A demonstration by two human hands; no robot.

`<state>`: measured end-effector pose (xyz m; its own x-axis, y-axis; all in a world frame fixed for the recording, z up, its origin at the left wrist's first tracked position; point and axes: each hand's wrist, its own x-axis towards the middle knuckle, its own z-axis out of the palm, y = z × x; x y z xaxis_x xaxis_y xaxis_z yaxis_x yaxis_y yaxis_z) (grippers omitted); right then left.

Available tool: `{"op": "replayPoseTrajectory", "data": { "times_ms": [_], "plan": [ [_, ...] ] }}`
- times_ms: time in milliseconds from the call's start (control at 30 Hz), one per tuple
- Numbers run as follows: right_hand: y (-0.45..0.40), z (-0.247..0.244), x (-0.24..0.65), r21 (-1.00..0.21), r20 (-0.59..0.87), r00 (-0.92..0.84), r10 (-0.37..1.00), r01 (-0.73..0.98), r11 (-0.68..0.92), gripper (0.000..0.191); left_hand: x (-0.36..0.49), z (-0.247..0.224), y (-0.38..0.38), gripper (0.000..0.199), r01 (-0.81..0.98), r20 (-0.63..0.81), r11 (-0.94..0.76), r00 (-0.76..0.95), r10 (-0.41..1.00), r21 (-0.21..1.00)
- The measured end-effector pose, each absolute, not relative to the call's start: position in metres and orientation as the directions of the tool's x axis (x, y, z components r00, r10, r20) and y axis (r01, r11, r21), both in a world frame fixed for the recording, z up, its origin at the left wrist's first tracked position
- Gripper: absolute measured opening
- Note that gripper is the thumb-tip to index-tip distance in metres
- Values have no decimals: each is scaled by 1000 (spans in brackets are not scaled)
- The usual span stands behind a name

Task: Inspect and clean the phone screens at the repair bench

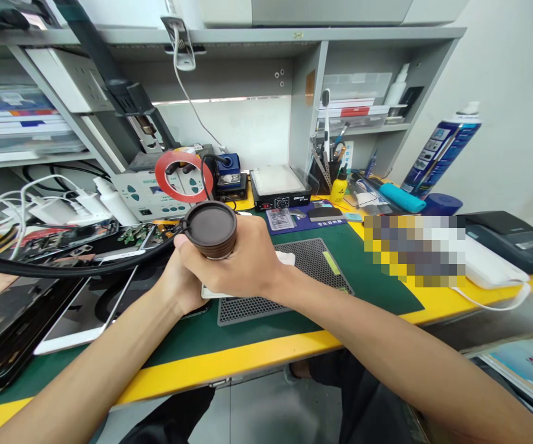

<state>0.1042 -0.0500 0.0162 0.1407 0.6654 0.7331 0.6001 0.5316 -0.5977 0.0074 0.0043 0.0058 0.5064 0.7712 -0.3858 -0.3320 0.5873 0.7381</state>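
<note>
sitting in the right hand (248, 256), a brown cap (211, 226).

From here I see a matt, dark round piece (211, 223) at nine o'clock, a glossy blue can (441, 155) at two.

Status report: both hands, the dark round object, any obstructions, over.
Right hand: closed around dark round object. Left hand: beside it, grip partly hidden. Black cable runs close to left hand.
</note>
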Motion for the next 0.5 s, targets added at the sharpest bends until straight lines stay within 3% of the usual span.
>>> {"op": "replayPoseTrajectory", "data": {
  "times_ms": [367, 500],
  "plan": [
    [-47, 13, 104, -563, 770, 138, 623, 608, 560, 26, 9, 9, 3, 21, -309, -417, 591, 475, 775, 746],
    [-46, 11, 105, -529, 798, 109, 592, 596, 604, 27, 7, 3, 5, 20, -378, -343, 539, 474, 811, 753]
  ]
}}
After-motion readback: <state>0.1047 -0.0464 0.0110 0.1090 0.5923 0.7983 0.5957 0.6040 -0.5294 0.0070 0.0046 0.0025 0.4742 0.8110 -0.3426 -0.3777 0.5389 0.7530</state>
